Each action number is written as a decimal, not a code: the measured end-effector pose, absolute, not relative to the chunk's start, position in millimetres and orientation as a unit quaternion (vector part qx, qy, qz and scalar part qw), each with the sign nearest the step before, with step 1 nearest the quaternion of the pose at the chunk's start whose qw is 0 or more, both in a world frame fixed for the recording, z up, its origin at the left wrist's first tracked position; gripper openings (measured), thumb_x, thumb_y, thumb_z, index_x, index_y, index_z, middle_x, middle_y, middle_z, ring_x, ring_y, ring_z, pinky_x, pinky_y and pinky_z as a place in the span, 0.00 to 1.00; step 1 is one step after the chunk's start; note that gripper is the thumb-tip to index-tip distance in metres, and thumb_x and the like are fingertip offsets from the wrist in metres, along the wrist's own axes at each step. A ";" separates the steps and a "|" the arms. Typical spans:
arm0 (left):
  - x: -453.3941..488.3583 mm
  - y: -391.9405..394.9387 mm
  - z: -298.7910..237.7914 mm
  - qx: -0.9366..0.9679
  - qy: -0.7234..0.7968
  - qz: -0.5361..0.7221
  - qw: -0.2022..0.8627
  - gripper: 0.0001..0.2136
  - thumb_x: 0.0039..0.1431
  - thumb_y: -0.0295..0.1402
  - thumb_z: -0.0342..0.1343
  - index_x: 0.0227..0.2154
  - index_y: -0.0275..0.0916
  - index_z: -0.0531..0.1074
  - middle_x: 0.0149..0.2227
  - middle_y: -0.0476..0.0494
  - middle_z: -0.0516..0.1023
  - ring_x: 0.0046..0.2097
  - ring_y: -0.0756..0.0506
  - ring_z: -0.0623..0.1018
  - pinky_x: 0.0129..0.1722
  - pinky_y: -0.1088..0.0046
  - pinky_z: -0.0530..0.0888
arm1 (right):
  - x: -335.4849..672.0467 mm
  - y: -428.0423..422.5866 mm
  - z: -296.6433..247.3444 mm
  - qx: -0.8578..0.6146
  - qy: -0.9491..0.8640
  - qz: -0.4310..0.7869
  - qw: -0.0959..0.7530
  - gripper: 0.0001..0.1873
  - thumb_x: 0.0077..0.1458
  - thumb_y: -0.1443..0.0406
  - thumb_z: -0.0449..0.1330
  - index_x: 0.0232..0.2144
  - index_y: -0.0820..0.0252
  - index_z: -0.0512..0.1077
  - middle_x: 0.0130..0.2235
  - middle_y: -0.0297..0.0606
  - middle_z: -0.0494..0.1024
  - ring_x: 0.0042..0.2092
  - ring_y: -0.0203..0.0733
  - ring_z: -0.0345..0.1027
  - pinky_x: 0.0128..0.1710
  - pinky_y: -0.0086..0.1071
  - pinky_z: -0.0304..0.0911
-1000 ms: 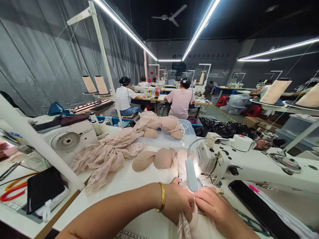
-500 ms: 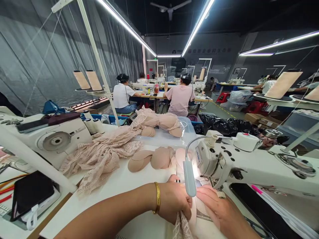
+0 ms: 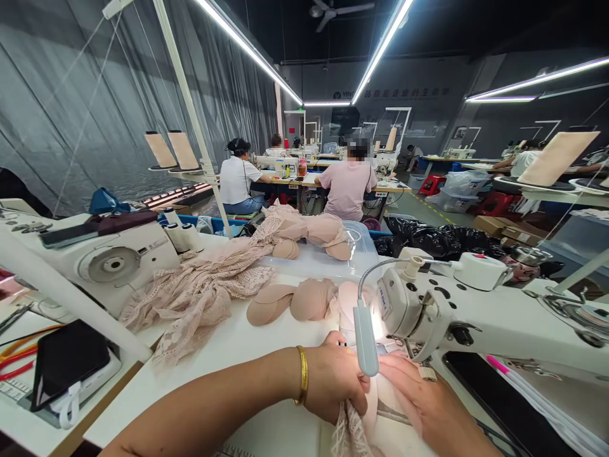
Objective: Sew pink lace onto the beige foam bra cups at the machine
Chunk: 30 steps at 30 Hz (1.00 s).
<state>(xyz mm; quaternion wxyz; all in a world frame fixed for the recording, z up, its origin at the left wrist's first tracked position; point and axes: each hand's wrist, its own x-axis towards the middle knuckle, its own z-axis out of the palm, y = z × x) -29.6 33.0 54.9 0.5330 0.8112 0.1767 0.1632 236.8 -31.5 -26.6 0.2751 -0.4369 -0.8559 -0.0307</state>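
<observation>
My left hand, with a gold bangle at the wrist, is closed around beige lace fabric that hangs below its fingers. Stretched out flat, my right hand lies on pale pink fabric beside the head of the white sewing machine. A grey gooseneck lamp lights the spot and hides the fingertips of both hands in part. The needle is out of sight. Beyond my hands lie several beige bra cups.
Lace fabric is heaped to the left. A clear plastic bin holding more cups stands behind. On the right lies a black phone-like slab; a black tablet is at far left. Two co-workers sit ahead, one in a pink shirt.
The whole view has shifted slightly to the right and tilted a little. Both hands keep nearly the same place and grip at the machine.
</observation>
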 end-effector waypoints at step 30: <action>-29.4 55.1 33.4 0.958 0.124 0.150 0.211 0.10 0.46 0.23 0.62 0.22 0.41 0.66 0.28 0.44 0.77 0.36 0.41 0.72 0.55 0.51 0.56 | 220.2 -42.8 -2.2 -0.276 -0.929 0.039 0.245 0.15 0.68 0.69 0.54 0.52 0.48 0.75 0.45 0.35 0.87 0.42 0.44 0.80 0.40 0.33 0.74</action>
